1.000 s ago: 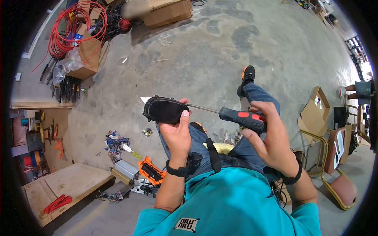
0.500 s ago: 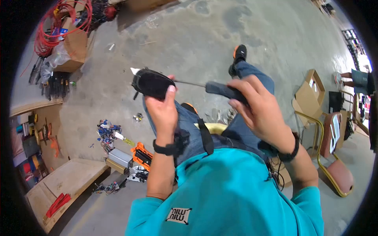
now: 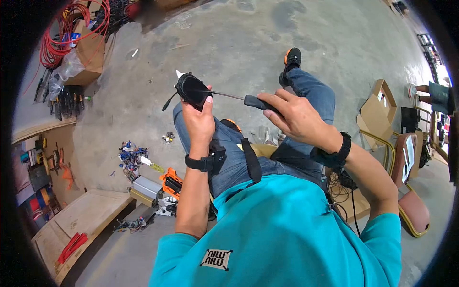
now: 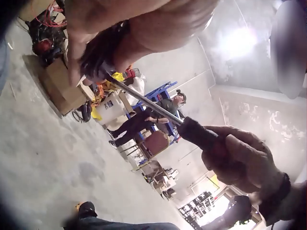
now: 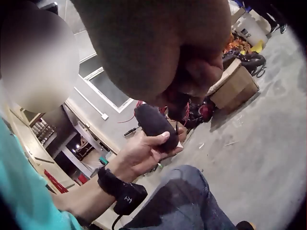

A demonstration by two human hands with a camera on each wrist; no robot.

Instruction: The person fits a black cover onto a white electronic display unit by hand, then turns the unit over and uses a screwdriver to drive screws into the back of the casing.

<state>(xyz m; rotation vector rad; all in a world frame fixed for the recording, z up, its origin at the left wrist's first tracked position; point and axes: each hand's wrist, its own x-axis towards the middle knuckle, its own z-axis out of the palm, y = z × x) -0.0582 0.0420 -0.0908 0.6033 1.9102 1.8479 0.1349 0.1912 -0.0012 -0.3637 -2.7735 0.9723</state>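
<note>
In the head view my left hand [image 3: 200, 125] holds a black oval housing [image 3: 192, 88] with small lugs round its rim, thumb on the near edge. A short black cable [image 3: 168, 102] dangles from its left side, and a white tip pokes out on top. My right hand [image 3: 301, 117] grips the dark handle of a screwdriver [image 3: 228, 95], whose shaft runs left to the housing. The left wrist view shows the metal shaft [image 4: 144, 99] reaching toward the left fingers, which hide its tip. From the right wrist, the smooth back of the housing [image 5: 151, 125] shows.
Below my hands are my legs and a yellowish seat. An orange-and-black part [image 3: 171, 182], a silver box [image 3: 147, 187] and a heap of wires [image 3: 132, 160] lie at the left. Further out are a wooden bench [image 3: 81, 220], a red cable coil [image 3: 50, 45], an open carton [image 3: 375, 112] and a chair [image 3: 414, 210].
My right hand has turned over the screwdriver handle, its fingers now closed on it from above. The housing has tilted, and its cable hangs out at the left. The head view has shifted.
</note>
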